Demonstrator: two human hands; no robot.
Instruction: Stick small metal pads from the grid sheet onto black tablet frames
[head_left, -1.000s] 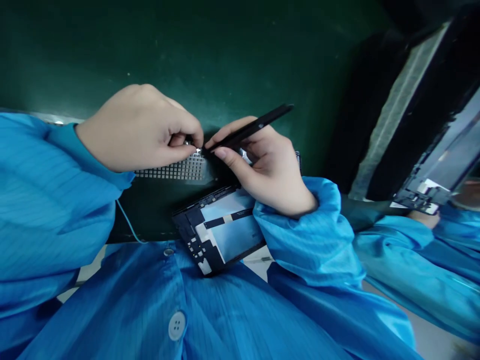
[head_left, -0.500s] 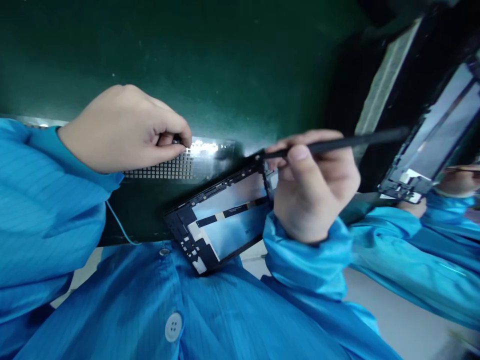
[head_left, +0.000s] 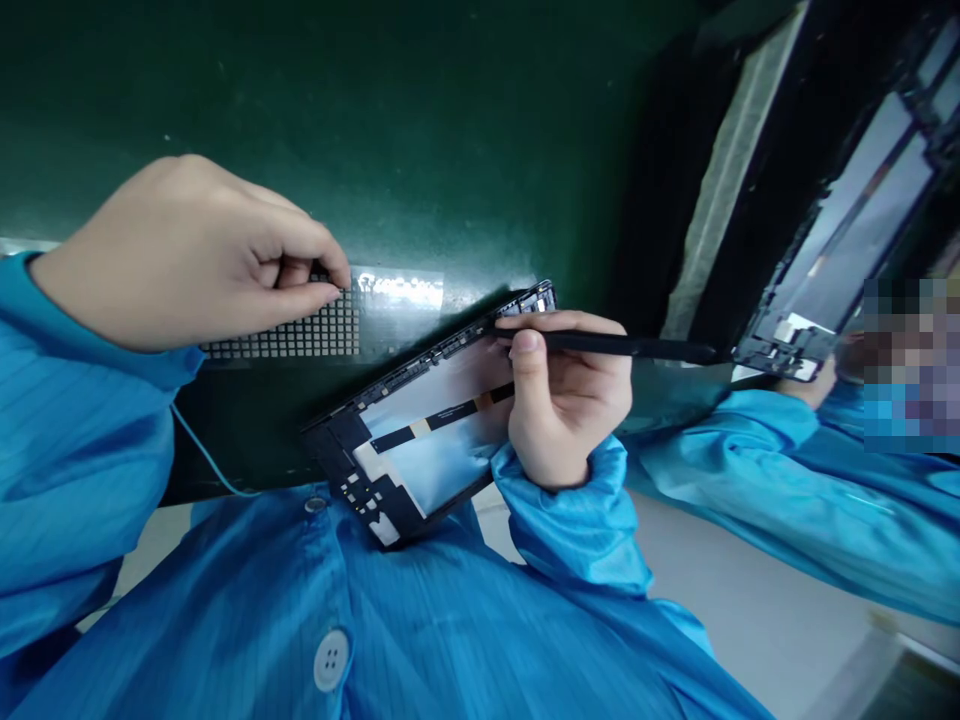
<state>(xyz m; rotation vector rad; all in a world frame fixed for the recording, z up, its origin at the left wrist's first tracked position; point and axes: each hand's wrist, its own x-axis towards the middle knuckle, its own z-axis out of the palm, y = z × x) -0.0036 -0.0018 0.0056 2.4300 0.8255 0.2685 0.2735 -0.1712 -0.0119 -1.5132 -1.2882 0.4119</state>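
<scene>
Right hand: On my feed, the right hand (head_left: 570,400) is grasping a slim black tool (head_left: 622,347) between thumb and fingers. I can't tell whether it's tweezers or a stylus. The thumb lies over the frame's pale face, close to the rim.

Left hand: The left hand (head_left: 180,260) is curled into a pinch. Anything between the fingertips (head_left: 330,293) is too small for me to see, so I can't say whether it holds something.

Frame: The tablet frame (head_left: 420,430) sits tilted just in front of the smock, with the right hand at its upper end. It has a black rim, a pale face and a dark strip across it.

Handling: I'd judge the frame light, thin and fairly stiff, but the smooth face looks fragile and slippery. I'd take hold by the black rim and keep off the face.

Grid: A perforated metal grid (head_left: 300,335) lies beyond the frame's upper long edge, just under the left hand.

Surface: The dark green surface (head_left: 225,120) stretches beyond the frame.

Cord: A thin blue cord (head_left: 206,465) runs to the left of the frame.

Smock: The blue smock (head_left: 225,620), with its white button (head_left: 331,660), lies below the frame.

Right of frame: I see another blue sleeve (head_left: 750,450) and a second hand (head_left: 806,385), but can't tell if they are a reflection or a co-worker's.
</scene>
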